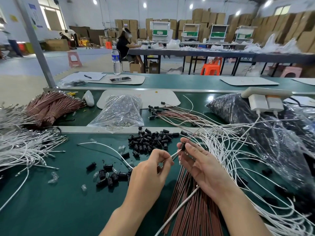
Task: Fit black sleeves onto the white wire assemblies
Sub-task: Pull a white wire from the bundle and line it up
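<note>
I'm at a green bench (51, 201) in a big workshop, with cardboard cartons stacked along the far wall and another worker seated at a long table beyond.

My left hand (150, 167) has thumb and forefinger clamped together on the white wire (109, 147) close to its near end. The rest of it arcs away to the left across the mat. My right hand (202, 164) pinches one black sleeve (183, 146) between thumb and fingertip, raised just above the bench, and its other fingers lie loosely extended. The wire's tip points at the sleeve and sits just beside it. Whether it has entered the bore I can't quite tell, because the joint is tiny and my fingers half cover it.

Several things could go wrong from here. If the tip comes in off-axis it will catch the rim and the soft wire will buckle instead of sliding through. My pinch on the sleeve is light, so a hard push could pop it loose into the pile of sleeves (151, 138) near my hands. The brown wires (187, 193) run under my right palm and the loose white wires (230, 150) crowd its far side, so any of them could snag as I draw the wire through.

The sleeve is a short, dark, glossy barrel, seemingly ribbed like the others in the pile. The wire is thin, pale and limp, holding a gentle curve.
</note>
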`<state>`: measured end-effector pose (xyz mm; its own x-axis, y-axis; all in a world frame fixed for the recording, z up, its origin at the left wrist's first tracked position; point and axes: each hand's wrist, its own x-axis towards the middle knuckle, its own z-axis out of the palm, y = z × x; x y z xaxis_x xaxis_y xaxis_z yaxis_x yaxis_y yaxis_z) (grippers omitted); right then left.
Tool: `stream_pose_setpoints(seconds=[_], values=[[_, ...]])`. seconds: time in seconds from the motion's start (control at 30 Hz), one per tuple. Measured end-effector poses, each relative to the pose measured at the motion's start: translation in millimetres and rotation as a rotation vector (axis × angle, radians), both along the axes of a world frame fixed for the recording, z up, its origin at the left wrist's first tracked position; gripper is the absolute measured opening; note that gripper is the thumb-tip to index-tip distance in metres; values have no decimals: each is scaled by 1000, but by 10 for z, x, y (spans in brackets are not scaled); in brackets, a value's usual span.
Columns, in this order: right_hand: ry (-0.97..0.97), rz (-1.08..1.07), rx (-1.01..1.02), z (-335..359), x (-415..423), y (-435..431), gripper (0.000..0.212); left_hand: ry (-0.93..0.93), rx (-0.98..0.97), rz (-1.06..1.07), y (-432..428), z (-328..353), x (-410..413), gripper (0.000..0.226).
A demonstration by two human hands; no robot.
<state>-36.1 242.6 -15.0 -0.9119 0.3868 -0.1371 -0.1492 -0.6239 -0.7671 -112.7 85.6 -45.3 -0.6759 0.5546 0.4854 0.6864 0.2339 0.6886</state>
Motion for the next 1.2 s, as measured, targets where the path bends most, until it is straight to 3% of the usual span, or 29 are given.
stream_pose_setpoints(seconds=[0.47,0.8,1.2], values=[[22,16,-67,-33,-53,-106,29,154,53,139,-9,44,45,11],[2,-5,17,-67,-91,-140,29,107,16,132,-17,34,36,16],[0,-90,152,-66,-103,-226,35,398,-65,270,31,54,14,31]])
